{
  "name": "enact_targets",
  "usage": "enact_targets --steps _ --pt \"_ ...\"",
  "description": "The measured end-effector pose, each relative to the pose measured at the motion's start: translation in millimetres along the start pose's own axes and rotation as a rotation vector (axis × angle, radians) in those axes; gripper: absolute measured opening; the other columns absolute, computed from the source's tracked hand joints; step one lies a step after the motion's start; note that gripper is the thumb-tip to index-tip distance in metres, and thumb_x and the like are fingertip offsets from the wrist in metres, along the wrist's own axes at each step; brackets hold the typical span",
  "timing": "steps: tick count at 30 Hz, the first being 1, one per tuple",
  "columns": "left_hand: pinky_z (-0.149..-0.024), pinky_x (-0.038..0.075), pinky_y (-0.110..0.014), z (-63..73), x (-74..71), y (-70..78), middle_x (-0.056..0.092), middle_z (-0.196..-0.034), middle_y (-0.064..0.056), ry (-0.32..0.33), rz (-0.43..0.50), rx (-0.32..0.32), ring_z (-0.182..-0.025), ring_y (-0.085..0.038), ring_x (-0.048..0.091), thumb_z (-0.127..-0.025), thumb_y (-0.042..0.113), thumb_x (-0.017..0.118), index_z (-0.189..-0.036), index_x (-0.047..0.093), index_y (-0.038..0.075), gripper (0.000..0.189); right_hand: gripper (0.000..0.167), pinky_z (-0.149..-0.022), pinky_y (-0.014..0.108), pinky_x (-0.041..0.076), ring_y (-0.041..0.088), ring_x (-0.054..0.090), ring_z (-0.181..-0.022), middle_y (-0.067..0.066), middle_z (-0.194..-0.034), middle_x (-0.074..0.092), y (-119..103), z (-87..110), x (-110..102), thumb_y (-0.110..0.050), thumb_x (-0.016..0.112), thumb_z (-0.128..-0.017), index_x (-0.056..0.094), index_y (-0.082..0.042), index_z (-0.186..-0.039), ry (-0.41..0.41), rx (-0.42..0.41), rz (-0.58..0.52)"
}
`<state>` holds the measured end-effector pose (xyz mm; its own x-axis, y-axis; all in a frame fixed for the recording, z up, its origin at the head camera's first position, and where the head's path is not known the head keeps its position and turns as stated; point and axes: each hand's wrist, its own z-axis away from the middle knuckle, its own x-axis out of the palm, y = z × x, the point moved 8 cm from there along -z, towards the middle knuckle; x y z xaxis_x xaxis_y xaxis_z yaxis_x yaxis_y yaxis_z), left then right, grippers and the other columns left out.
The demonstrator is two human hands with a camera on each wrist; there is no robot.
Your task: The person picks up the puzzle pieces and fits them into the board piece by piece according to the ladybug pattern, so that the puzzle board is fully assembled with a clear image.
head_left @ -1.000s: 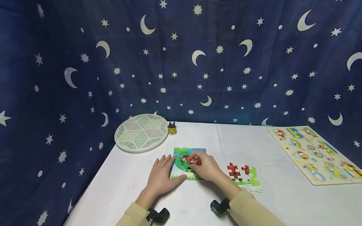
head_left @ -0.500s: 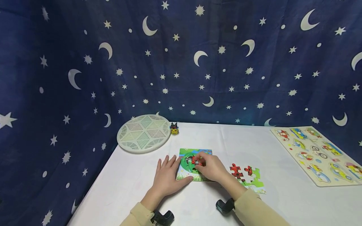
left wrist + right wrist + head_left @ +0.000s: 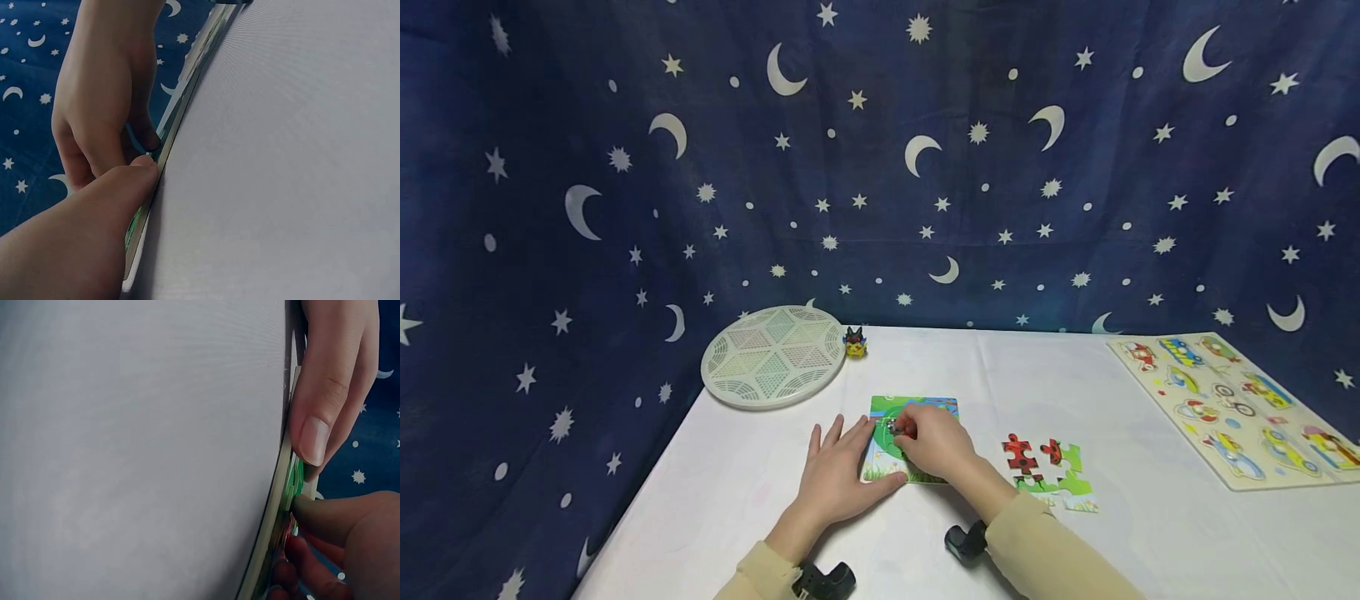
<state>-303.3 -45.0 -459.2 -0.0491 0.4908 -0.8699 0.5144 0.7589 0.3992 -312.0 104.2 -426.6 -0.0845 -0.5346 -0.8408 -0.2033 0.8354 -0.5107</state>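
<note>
A small square jigsaw board (image 3: 880, 467), printed with grass, water and a green round scene, lies on the white table in the head view. My left hand (image 3: 833, 483) rests along its left side with fingers spread, thumb at the front edge. Over the board's middle, my right hand (image 3: 936, 442) pinches a puzzle piece (image 3: 892, 427), mostly hidden by its fingers. The right wrist view shows both hands at the board's edge (image 3: 265, 528), with red and green bits beside the right fingertips. Loose red ladybird pieces (image 3: 1018, 456) and green pieces (image 3: 1075, 482) lie to the right.
At the back left stands a round pale board (image 3: 775, 358) with a star pattern, a small yellow-and-dark figurine (image 3: 855, 342) beside it. A wooden vehicle puzzle board (image 3: 1217, 429) lies far right. A dark star-and-moon curtain (image 3: 880, 175) hangs behind the table.
My right hand has shifted left across the board, covering the red ladybird part that showed before. The left hand keeps its place at the board's edge. The head view has swayed slightly.
</note>
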Motion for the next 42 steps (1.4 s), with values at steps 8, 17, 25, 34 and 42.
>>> enact_targets --steps 8,17,25,34,42 --pt "-0.118 0.01 -0.069 0.0 0.0 0.8 0.052 -0.152 -0.006 0.007 0.003 0.001 -0.147 -0.043 0.032 -0.082 0.081 0.061 -0.152 0.052 0.015 0.097 0.017 -0.056 0.03 0.043 0.011 0.05 -0.064 -0.008 -0.073 0.054 3.9 -3.0 3.7 -0.023 0.081 -0.09 0.066 -0.018 -0.091 -0.014 0.056 0.023" --pt "-0.118 0.012 -0.069 0.6 3.7 1.1 0.054 -0.151 -0.006 0.014 0.003 0.014 -0.146 -0.044 0.034 -0.081 0.08 0.062 -0.151 0.053 0.017 0.095 0.019 -0.052 0.029 0.04 0.011 0.049 -0.061 -0.008 -0.07 0.053 5.4 -3.1 3.4 -0.025 0.082 -0.089 0.064 -0.022 -0.084 -0.006 0.085 0.051" --pt "-0.118 0.012 -0.068 0.5 3.9 -0.6 0.053 -0.151 -0.005 0.015 -0.007 0.008 -0.147 -0.044 0.033 -0.081 0.082 0.061 -0.151 0.052 0.017 0.096 0.02 -0.05 0.031 0.041 0.012 0.051 -0.061 -0.01 -0.069 0.054 3.7 -5.3 2.1 -0.029 0.084 -0.087 0.065 -0.025 -0.08 -0.002 0.112 0.094" --pt "-0.118 0.012 -0.068 1.2 1.4 -1.4 0.053 -0.152 -0.005 0.017 -0.002 0.008 -0.147 -0.043 0.033 -0.081 0.082 0.061 -0.152 0.052 0.017 0.096 0.006 -0.057 0.036 0.052 0.013 0.065 -0.076 -0.011 -0.081 0.068 -1.3 -5.2 0.5 -0.031 0.084 -0.087 0.08 -0.027 -0.09 0.004 0.08 0.134" --pt "-0.119 0.011 -0.068 0.6 0.3 -1.8 0.053 -0.152 -0.005 0.013 0.001 0.0 -0.147 -0.042 0.033 -0.082 0.08 0.062 -0.152 0.052 0.017 0.095 0.023 -0.07 0.044 0.059 0.021 0.069 -0.094 0.0 -0.101 0.071 -14.1 2.9 0.2 -0.031 0.082 -0.089 0.083 -0.025 -0.111 -0.059 -0.047 0.242"
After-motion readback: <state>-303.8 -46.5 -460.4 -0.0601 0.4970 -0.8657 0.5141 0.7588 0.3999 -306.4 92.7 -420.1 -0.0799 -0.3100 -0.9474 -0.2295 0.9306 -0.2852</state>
